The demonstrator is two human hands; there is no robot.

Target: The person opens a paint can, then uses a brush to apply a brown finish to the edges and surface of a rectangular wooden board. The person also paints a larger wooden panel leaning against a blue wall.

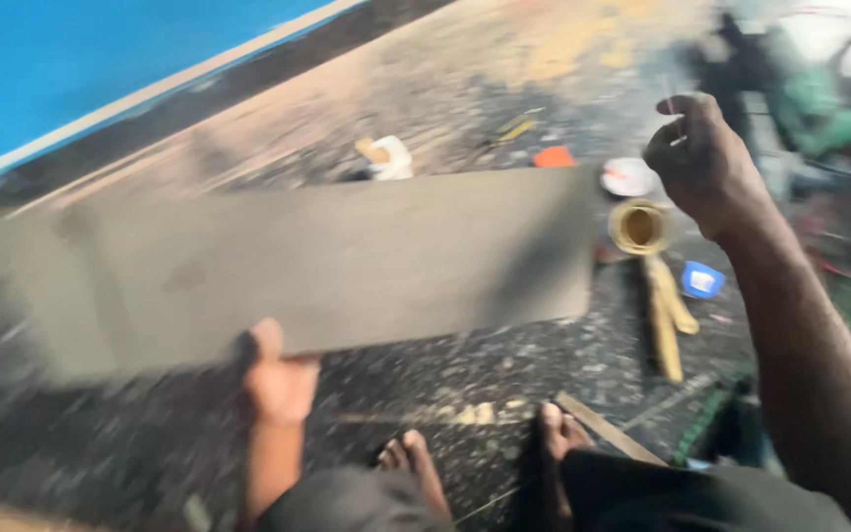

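Note:
A long grey flat board [327, 261] hangs level in front of me, blurred by motion. My left hand [278, 379] grips its near edge from below, thumb up on the face. My right hand [701, 163] is raised to the right of the board's end, fingers closed around something thin like a small nail or pin; what it is cannot be made out. My bare feet [485, 463] rest on the speckled floor below the board.
A small round open tin [639, 227], a wooden-handled tool [667, 315], a blue lid [702, 280], a white dish [628, 177], an orange scrap [554, 157] and a white cloth [388, 158] lie on the floor. A blue wall [81, 59] runs along the upper left.

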